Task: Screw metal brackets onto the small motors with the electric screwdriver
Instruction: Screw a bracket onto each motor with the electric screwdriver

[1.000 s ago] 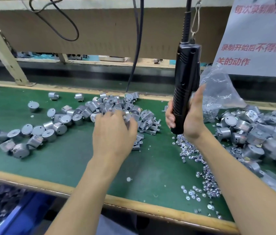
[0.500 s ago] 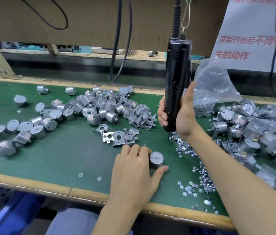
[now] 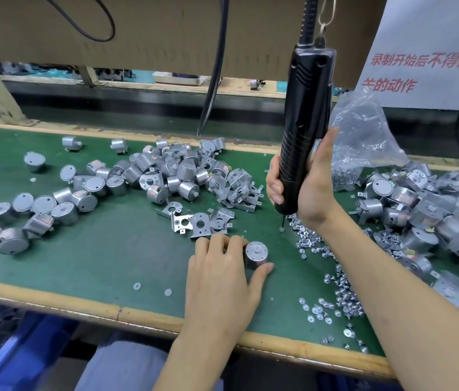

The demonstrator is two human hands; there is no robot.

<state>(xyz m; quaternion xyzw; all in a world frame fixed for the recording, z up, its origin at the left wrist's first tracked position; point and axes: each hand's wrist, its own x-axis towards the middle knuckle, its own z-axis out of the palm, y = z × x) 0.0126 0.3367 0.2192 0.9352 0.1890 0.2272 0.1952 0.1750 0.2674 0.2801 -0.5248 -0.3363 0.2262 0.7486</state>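
While right grip [image 3: 314, 197] clasps hanging electric screwdriver [image 3: 304, 108], left grip [image 3: 220, 283] pinches motor [image 3: 256, 253] on green mat [image 3: 104, 255].

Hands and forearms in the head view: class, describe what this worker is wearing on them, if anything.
Nothing is worn on either. The left hand and right hand are bare, with no gloves or finger covers. The forearms are uncovered up to the frame edge; no sleeve shows. No watch, bracelet or ring is visible. The visible nails look short and unpainted.
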